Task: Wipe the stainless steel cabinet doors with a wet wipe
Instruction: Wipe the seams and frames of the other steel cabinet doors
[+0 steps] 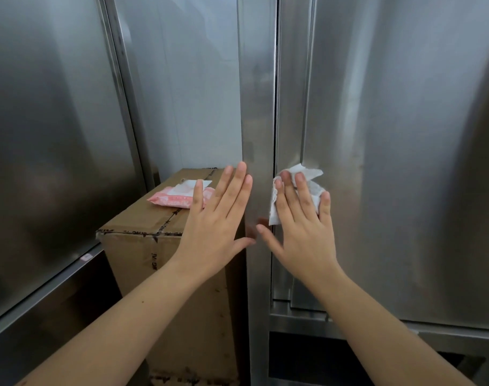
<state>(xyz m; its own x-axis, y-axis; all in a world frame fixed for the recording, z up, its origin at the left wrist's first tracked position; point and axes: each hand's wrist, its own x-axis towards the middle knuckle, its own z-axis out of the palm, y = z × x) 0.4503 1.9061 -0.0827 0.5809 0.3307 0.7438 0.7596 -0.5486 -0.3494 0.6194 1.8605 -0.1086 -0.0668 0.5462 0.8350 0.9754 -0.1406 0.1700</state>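
Your right hand presses the wipe flat on the door at its left edge, fingers straight to spread the cloth (no clenched grip). Your left hand, grip released, lies flat at the post, probably steadying you. The pack sits on the box.

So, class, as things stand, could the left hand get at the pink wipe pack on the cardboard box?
Probably yes. The left hand is open and holds nothing, and the wipe pack lies uncovered on top of the cardboard box right beside it, with nothing between.
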